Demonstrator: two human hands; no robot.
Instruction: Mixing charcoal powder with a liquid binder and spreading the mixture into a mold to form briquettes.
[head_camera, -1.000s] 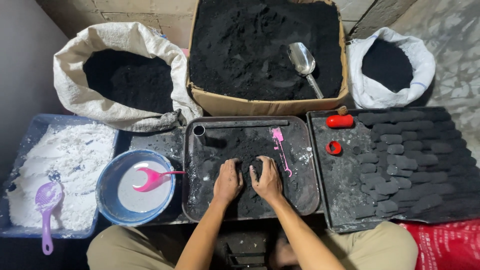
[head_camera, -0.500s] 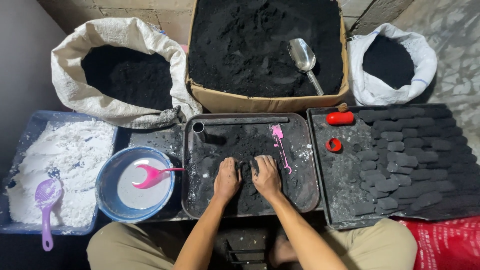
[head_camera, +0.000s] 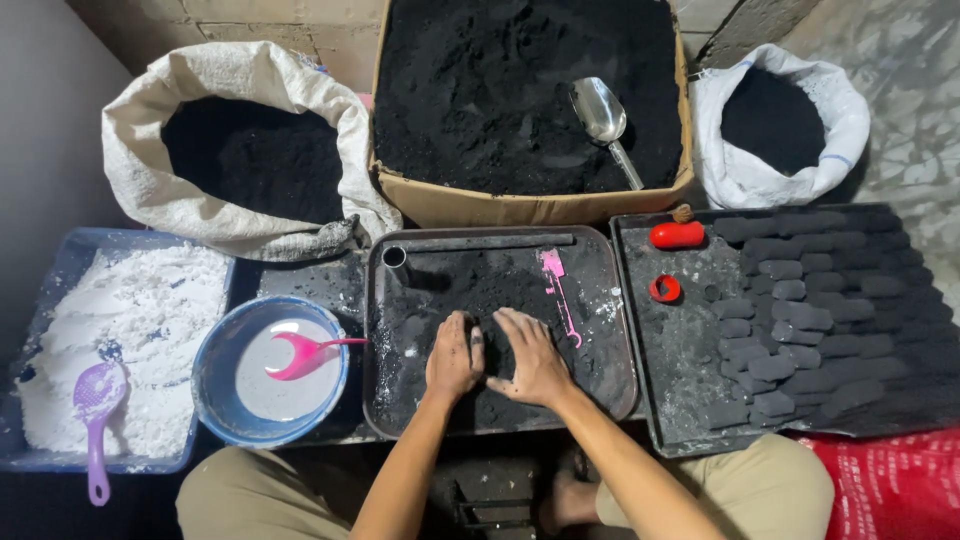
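Note:
Both my hands rest side by side on the black powder mix in the dark middle tray. My left hand is cupped, fingers curled down onto the black mass. My right hand lies flatter with fingers spread, pressing the same lump between the two hands. Both are smeared black. A pink flat scraper lies on the tray just beyond my right hand. A short metal tube stands at the tray's far left corner.
Right tray holds rows of black briquettes, a red cylinder and a red ring. Blue bowl of white liquid with pink spoon sits left; blue tub of white powder with purple scoop further left. Behind: cardboard box of black powder with metal scoop, two sacks.
My hands have stayed on the same spot of the tray; the fingers of the right hand have spread slightly over the black lump. Nothing else moved.

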